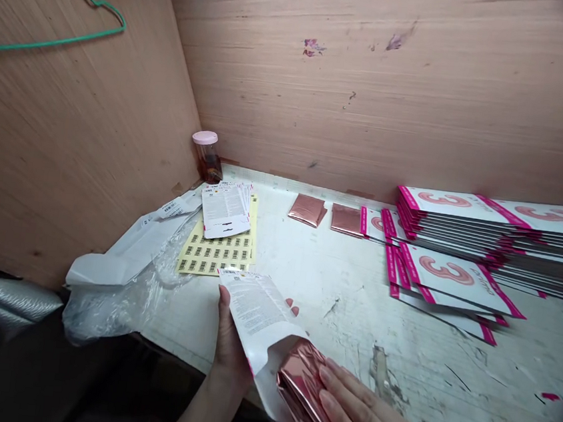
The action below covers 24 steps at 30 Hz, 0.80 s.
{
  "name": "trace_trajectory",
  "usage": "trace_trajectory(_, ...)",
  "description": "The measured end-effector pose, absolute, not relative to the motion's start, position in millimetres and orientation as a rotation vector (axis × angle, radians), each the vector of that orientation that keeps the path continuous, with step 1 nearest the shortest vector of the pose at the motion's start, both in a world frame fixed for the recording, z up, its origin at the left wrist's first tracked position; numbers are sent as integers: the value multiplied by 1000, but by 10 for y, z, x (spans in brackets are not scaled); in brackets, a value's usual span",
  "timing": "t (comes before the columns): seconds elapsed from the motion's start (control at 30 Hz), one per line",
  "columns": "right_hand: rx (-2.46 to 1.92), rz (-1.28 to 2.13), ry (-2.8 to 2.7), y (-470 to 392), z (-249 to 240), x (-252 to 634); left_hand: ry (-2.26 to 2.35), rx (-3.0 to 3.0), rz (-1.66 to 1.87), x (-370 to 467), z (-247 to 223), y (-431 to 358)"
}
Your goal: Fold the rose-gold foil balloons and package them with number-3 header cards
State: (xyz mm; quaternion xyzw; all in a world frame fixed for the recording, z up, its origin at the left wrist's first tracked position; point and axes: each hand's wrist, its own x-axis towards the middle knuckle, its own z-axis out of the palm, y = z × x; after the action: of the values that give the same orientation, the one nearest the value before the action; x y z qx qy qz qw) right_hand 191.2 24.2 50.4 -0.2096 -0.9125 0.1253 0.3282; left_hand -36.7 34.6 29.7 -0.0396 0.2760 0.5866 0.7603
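My left hand is wrapped round a white printed envelope, its thumb along the left edge and fingertips showing at the right. The envelope's open end faces me. At that mouth, a folded rose-gold foil balloon lies partly inside, tilted. My right hand grips the balloon from the right, fingers flat along its top; its thumb is hidden. Farther back on the table lie two more folded foil balloons, one left and one right.
Stacks of pink-edged packets printed with a 3 fill the right side. At left are printed envelopes on a yellow barcode sticker sheet, crumpled plastic, and a pink-lidded jar. A green hanger hangs on the left wall.
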Motion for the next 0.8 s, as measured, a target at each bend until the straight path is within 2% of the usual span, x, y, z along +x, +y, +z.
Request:
trace_trajectory(0.17, -520, 62, -2542, 192, 383, 1799, 657, -89, 1296, -285, 306, 332)
trace_trajectory(0.3, -664, 29, -2392, 134, 197, 1433, 585, -86, 1244, -160, 284, 325)
trace_trajectory(0.47, -946, 285, -2202, 128, 94, 1150, 670, -124, 1260, -86, 250, 350)
trace_trajectory(0.73, -805, 745, -2034, 217, 420, 1530, 630, -102, 1291, -162, 309, 414)
trace_trajectory(0.8, -803, 692, -2073, 223, 443, 1559, 619, -104, 1289, -144, 321, 424)
